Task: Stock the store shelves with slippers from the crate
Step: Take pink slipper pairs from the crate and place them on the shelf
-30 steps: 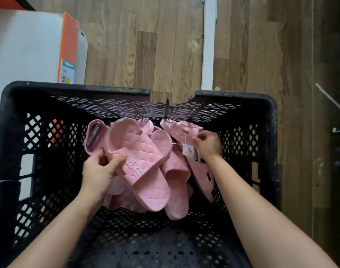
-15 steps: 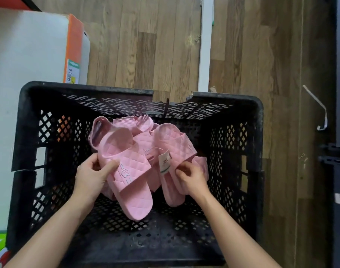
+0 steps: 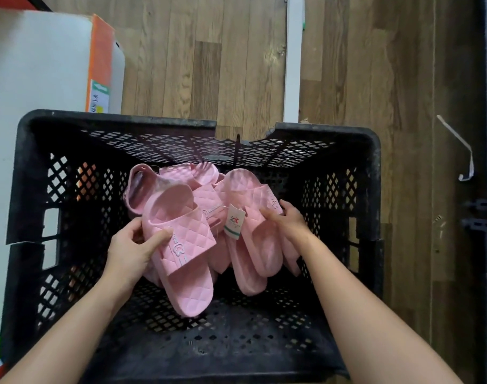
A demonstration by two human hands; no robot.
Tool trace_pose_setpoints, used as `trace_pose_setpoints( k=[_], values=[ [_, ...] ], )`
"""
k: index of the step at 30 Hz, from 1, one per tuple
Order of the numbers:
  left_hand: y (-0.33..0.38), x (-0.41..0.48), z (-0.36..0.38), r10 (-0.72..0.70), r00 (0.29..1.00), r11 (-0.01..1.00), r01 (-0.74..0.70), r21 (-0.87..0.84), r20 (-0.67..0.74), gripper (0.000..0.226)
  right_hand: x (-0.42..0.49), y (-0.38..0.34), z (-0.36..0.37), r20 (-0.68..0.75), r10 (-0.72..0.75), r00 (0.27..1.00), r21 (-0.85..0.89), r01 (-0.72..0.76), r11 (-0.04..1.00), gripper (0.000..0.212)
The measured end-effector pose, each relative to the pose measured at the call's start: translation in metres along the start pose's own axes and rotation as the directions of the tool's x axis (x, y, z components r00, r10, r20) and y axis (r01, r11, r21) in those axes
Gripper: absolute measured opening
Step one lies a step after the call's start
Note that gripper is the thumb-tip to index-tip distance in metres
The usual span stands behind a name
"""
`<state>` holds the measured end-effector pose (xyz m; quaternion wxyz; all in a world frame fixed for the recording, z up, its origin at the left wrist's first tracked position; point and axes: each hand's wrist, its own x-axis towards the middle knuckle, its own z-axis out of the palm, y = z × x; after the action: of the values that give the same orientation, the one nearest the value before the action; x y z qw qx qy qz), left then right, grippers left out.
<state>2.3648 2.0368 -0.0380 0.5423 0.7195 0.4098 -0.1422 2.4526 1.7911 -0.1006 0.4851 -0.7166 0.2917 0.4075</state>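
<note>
Pink slippers [image 3: 181,178], quilted slide type, heaped loose inside the black lattice crate [image 3: 29,189], toward its far wall. None out of the crate yet in this view.

Front slipper [image 3: 187,273]: lifted sole-down and tilted, heel hanging toward the crate floor. Left hand [image 3: 131,248] grips it at the edge of the wide strap, thumb on top, fingers curled beneath.

Second slipper [image 3: 253,245]: right hand [image 3: 288,220] has its fingers curled round the strap's outer edge. A paper tag [image 3: 235,221] dangles between the two held slippers; which of them it is tied to I cannot tell.

Handling, as a judgement: moulded foam or rubber, light, slightly springy, not fragile, with a matte skin that should not slip. The strap is the natural hold, since it gives a hooked grip. Pairs may be tied together, so one lifted could drag its mate along.

Around: crate sits on a wood-plank floor [image 3: 209,65]. White box with an orange edge [image 3: 43,65] lies just beyond the crate's far left corner. Narrow white strip [image 3: 292,65] runs away across the boards.
</note>
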Motion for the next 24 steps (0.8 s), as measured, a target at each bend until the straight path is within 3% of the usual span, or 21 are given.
trace_pose_setpoints(
  k=[3, 5, 13, 21, 24],
  values=[
    [-0.003, 0.002, -0.004, -0.009, 1.0, 1.0, 0.009, 0.001, 0.018, 0.008, 0.0, 0.003, -0.001, 0.006, 0.037, 0.999, 0.094, -0.037, 0.995, 0.056],
    [-0.004, 0.002, -0.006, -0.014, 0.999, 1.0, 0.014, -0.012, 0.03, 0.009, -0.003, 0.004, 0.0, -0.018, 0.036, 0.999, 0.063, -0.034, 0.997, 0.045],
    [0.014, -0.016, -0.013, -0.018, 0.997, 0.996, 0.024, -0.083, 0.074, 0.01, -0.028, 0.008, 0.015, -0.167, -0.062, 0.984, -0.14, 0.039, 0.989, 0.076],
    [0.076, -0.069, -0.032, 0.02, 0.991, 0.998, -0.011, -0.065, 0.13, 0.024, -0.117, -0.029, -0.003, -0.217, -0.167, 0.962, -0.194, 0.125, 0.973, 0.056],
    [0.11, -0.093, -0.047, 0.059, 0.983, 0.997, -0.049, -0.06, 0.174, 0.038, -0.16, -0.046, -0.014, -0.216, -0.206, 0.955, -0.22, 0.157, 0.963, 0.06]
  ],
)
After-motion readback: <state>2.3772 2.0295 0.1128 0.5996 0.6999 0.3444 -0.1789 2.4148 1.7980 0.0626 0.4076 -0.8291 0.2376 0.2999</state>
